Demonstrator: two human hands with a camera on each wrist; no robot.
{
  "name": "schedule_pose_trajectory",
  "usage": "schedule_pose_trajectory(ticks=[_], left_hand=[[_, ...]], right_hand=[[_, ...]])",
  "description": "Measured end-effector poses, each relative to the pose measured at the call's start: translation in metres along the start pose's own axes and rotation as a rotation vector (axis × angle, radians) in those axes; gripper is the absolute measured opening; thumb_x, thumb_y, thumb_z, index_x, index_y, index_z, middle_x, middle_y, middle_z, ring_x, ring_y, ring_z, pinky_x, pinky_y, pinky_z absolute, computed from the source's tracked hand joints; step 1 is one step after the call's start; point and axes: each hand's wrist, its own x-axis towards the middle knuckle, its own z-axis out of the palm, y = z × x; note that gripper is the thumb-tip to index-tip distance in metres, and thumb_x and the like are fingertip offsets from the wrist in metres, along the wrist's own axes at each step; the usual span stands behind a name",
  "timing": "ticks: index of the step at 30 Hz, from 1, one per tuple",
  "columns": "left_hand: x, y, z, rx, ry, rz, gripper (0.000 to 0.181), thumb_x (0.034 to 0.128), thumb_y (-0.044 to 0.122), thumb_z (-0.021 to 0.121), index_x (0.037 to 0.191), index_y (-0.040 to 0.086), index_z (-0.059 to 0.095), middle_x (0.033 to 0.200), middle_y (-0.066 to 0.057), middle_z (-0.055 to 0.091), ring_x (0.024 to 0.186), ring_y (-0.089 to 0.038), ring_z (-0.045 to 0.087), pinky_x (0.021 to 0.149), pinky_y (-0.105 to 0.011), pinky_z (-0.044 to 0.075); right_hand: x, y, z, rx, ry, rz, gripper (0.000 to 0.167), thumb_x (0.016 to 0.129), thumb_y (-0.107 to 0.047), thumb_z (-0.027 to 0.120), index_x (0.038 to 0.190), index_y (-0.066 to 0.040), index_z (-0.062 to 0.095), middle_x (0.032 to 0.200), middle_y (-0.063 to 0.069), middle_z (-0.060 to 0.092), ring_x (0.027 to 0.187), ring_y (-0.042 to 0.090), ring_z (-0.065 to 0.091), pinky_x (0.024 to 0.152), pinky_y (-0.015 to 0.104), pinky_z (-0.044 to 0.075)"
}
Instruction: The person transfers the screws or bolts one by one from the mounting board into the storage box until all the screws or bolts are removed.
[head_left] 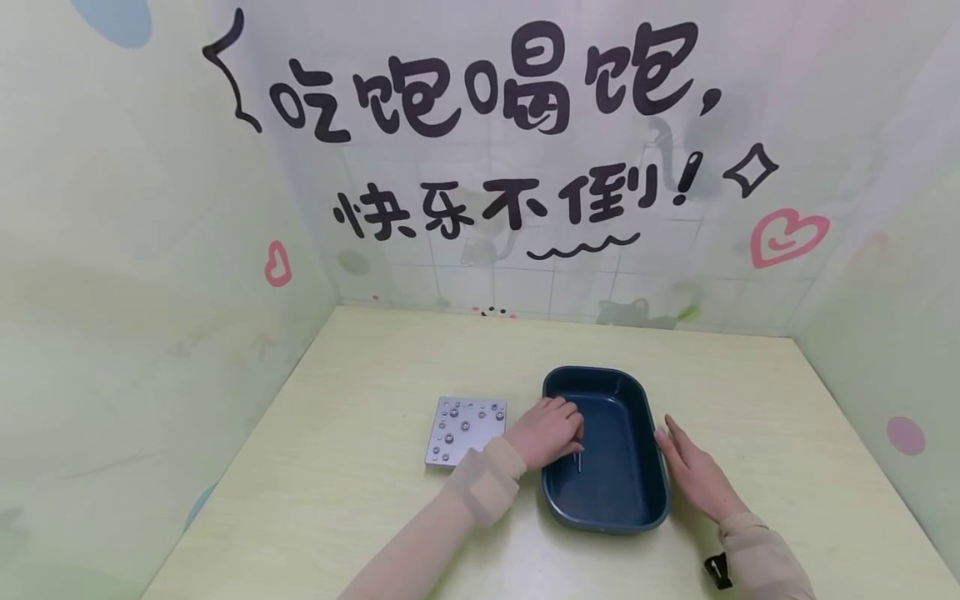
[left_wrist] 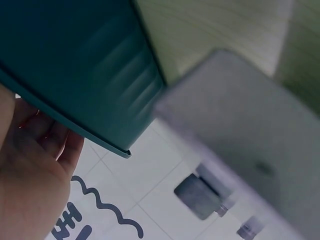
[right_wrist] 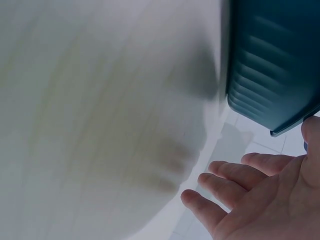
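A dark blue-green rectangular bin [head_left: 615, 518] stands on the table. My left hand [head_left: 546, 432] reaches over its left wall, fingers bent down inside. Just below the thumb are thin metal pins [head_left: 579, 463]; whether the fingers pinch one is hidden. In the left wrist view, the bin's wall partly covers the fingers [left_wrist: 72, 150]. My right hand [head_left: 697, 477] is at the bin's right side, its thumb against the rim and its other fingers extended, as the right wrist view shows. Left of the bin lies a silvery square plate [head_left: 480, 427] with several bolts and small metal parts on it.
A small black object [head_left: 717, 572] lies beside the right sleeve, partly covered by it. Behind the table [head_left: 360, 367] rises a printed backdrop [head_left: 487, 217], with pale side walls left and right.
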Motion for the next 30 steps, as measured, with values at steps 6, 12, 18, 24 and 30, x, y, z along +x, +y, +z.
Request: schedule_pose_trajectory(ticks=[6, 12, 18, 24, 30], left_hand=[[-0.001, 0.001, -0.001, -0.004, 0.006, -0.005, 0.025, 0.0952, 0.044, 0.062, 0.103, 0.021, 0.067, 0.105, 0.006, 0.064, 0.104, -0.013, 0.055, 0.097, -0.026, 0.046], [-0.002, 0.0, -0.003, -0.014, 0.004, -0.008, 0.026, 0.095, 0.044, 0.063, 0.104, 0.02, 0.067, 0.106, 0.006, 0.065, 0.104, -0.013, 0.055, 0.096, -0.026, 0.046], [-0.005, -0.002, -0.005, -0.026, 0.008, -0.028, 0.027, 0.0961, 0.044, 0.06, 0.107, 0.02, 0.066, 0.108, 0.005, 0.063, 0.103, -0.012, 0.053, 0.095, -0.025, 0.046], [-0.01, -0.011, -0.011, -0.044, 0.034, -0.091, 0.03, 0.0971, 0.043, 0.06, 0.114, 0.019, 0.064, 0.115, 0.004, 0.061, 0.108, -0.013, 0.054, 0.101, -0.028, 0.045], [-0.016, -0.025, -0.018, -0.091, 0.059, -0.146, 0.033, 0.0981, 0.04, 0.059, 0.121, 0.017, 0.062, 0.122, 0.003, 0.062, 0.117, -0.015, 0.055, 0.107, -0.032, 0.043]], right_hand=[[0.0, 0.0, 0.0, -0.002, -0.001, 0.0, 0.067, 0.109, -0.042, 0.024, 0.153, 0.008, 0.018, 0.144, 0.035, 0.04, 0.133, 0.053, 0.039, 0.107, 0.066, 0.034], [0.0, 0.0, 0.0, -0.006, 0.001, 0.0, 0.067, 0.109, -0.042, 0.024, 0.153, 0.008, 0.018, 0.144, 0.035, 0.04, 0.133, 0.053, 0.038, 0.107, 0.066, 0.034], [0.0, 0.001, 0.002, -0.003, 0.003, -0.005, 0.066, 0.109, -0.041, 0.025, 0.153, 0.008, 0.018, 0.144, 0.035, 0.04, 0.132, 0.053, 0.039, 0.107, 0.066, 0.035], [-0.001, 0.001, 0.003, -0.004, 0.002, -0.004, 0.066, 0.109, -0.041, 0.024, 0.152, 0.008, 0.018, 0.144, 0.035, 0.04, 0.132, 0.054, 0.039, 0.107, 0.066, 0.034], [-0.001, 0.001, 0.002, -0.004, 0.007, -0.007, 0.066, 0.109, -0.041, 0.024, 0.152, 0.009, 0.019, 0.142, 0.036, 0.042, 0.132, 0.054, 0.039, 0.107, 0.066, 0.034]])
